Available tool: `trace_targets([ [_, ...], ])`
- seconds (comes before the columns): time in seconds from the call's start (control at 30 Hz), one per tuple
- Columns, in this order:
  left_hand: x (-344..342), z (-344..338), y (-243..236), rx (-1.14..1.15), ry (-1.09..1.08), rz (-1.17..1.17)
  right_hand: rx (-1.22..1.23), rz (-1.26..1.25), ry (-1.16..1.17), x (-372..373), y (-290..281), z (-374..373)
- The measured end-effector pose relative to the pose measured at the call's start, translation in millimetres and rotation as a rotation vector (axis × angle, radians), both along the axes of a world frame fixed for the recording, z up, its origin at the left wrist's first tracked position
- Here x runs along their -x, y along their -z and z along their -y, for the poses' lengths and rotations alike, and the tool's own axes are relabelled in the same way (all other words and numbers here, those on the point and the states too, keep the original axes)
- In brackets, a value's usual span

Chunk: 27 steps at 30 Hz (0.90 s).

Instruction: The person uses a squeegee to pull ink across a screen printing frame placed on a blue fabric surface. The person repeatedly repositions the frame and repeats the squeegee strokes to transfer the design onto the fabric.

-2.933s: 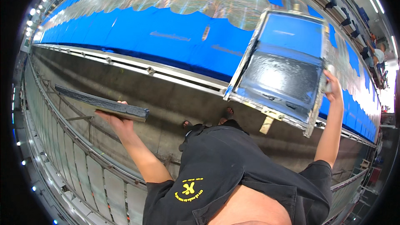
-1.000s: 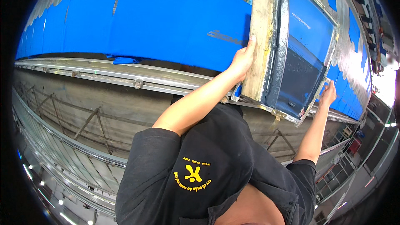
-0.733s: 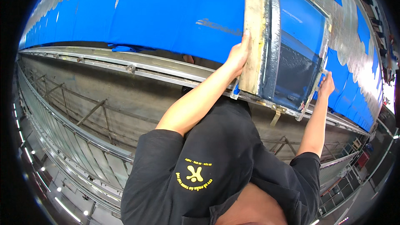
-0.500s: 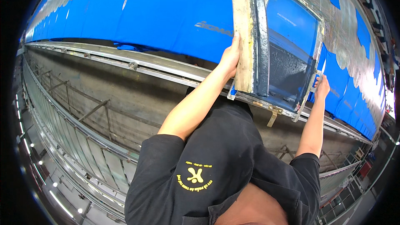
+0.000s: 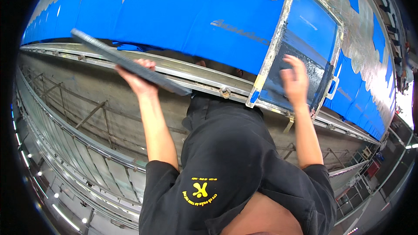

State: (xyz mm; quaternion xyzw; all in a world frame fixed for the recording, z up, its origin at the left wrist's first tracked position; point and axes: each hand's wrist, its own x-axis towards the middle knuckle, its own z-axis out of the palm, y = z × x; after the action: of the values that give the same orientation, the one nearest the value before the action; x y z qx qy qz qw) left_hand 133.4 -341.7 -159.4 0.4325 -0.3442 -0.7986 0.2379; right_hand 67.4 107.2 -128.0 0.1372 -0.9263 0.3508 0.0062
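Note:
My left hand (image 5: 140,80) is wrapped around a long squeegee (image 5: 98,48) coated in dark ink, held slantwise over the table's near rail, left of the printing screen. My right hand (image 5: 296,82) is over the lower part of the framed printing screen (image 5: 281,30), its fingers apart and slightly blurred; I cannot tell whether it touches the mesh. Dark wet ink (image 5: 316,73) covers the near half of the mesh. Through the far half, blue fabric and a pale printed mark show. Grey lettering is printed on the blue fabric (image 5: 170,13) left of the frame.
A metal rail (image 5: 196,82) with a stop knob (image 5: 225,92) runs along the table's near edge. The frame has a side handle (image 5: 333,87) on its right. Several blue fabric pieces lie along the table. Behind me stands another long metal table (image 5: 87,137).
The squeegee has come off the screen and swung left in my left hand, its wooden side turned from view. My right hand has left the frame's side handle and moved left over the mesh.

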Motion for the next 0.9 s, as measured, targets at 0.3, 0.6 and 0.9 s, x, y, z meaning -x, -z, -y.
trace_targets([
  [0.3,-62.0,108.0,39.5,-0.144,0.024,-0.393,-0.1,-0.063,-0.45,40.6,86.6,165.6],
  [0.6,-51.1,162.1,73.0,-0.239,0.082,-0.501,-0.131,-0.087,-0.4,50.7,118.0,190.3],
  [0.9,-45.4,171.6,101.5,-0.327,0.197,-0.538,-0.15,-0.068,-0.389,55.3,119.0,199.9],
])
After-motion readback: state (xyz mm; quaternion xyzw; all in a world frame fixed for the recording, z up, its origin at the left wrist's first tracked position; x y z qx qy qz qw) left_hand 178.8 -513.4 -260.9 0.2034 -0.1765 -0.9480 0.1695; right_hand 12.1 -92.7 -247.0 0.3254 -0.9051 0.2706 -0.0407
